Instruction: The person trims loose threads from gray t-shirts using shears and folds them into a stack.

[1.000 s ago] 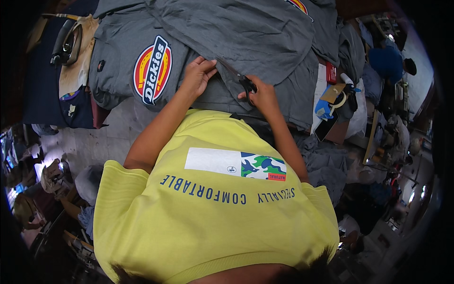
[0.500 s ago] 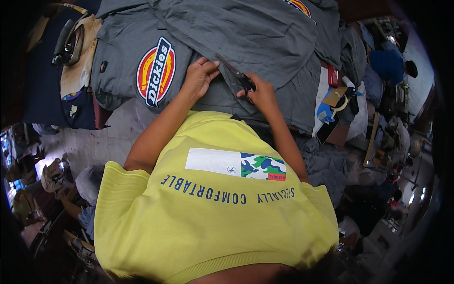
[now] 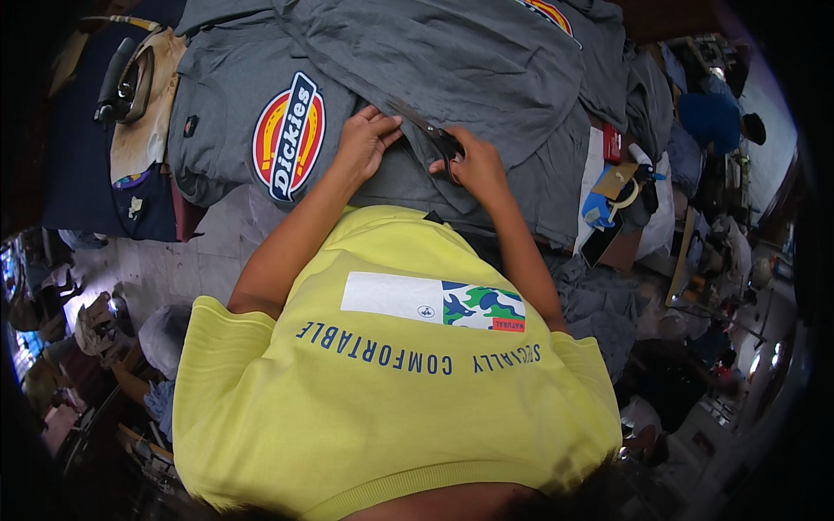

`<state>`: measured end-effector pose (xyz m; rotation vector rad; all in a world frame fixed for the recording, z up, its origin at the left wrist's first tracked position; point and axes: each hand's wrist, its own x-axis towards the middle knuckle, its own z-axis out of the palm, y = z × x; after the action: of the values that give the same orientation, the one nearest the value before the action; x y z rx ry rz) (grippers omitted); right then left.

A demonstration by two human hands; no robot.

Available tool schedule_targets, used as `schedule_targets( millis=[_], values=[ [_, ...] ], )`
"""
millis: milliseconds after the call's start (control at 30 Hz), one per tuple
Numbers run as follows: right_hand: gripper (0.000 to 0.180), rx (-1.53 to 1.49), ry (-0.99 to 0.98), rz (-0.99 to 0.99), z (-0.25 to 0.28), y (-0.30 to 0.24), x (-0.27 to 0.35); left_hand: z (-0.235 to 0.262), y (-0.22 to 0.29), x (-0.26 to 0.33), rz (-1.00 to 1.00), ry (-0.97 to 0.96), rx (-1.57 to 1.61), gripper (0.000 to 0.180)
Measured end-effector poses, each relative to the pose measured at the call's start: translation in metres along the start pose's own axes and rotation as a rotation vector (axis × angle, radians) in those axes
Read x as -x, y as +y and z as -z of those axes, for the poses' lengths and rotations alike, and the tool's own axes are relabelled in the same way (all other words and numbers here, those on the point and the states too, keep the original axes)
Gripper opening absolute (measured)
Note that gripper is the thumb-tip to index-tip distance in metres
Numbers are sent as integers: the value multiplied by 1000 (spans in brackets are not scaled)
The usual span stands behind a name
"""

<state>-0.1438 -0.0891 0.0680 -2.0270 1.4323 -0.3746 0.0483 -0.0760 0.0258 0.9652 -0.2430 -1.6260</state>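
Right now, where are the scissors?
In the head view the scissors are in the right hand, centre top of the picture, blades on the grey garment, just right of the left hand.

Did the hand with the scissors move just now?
No, barely. The right hand with the scissors sits at the same spot on the grey cloth, just as far from the round badge as before.

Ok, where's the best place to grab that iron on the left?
Take the iron by its dark handle, coming from above. It rests flat on the scorched pad, handle uppermost and running lengthwise, so fingers can wrap it there, away from the soleplate.
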Motion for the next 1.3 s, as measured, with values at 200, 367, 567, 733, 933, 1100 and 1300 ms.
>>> schedule_targets(
  millis=[200, 367, 567, 733, 933, 1100, 1300],
  values=[
    [54, 4, 12, -15, -2, 4, 6, 10, 7, -10, -27, 3, 71, 28],
    [49, 59, -56, -65, 3, -19, -6, 11, 7, -10, -35, -4, 38, 29],
    [50, 42, -33, -13, -2, -12, -10, 10, 10, -9, -32, -15, 22, 30],
    [48, 27, -104, -130, 1, -13, -6, 10, 11, -9, -26, -26, 17, 30],
    [48, 118, -31, -12, -2, -24, -18, 13, 11, -10, -31, -32, 0, 29],
    [45, 96, -43, -5, -1, -28, -23, 13, 13, -10, -30, -53, -5, 27],
    [38, 22, 17, 6, -8, -15, -18, 11, 21, -11, -9, -31, 42, 28]
  ],
)
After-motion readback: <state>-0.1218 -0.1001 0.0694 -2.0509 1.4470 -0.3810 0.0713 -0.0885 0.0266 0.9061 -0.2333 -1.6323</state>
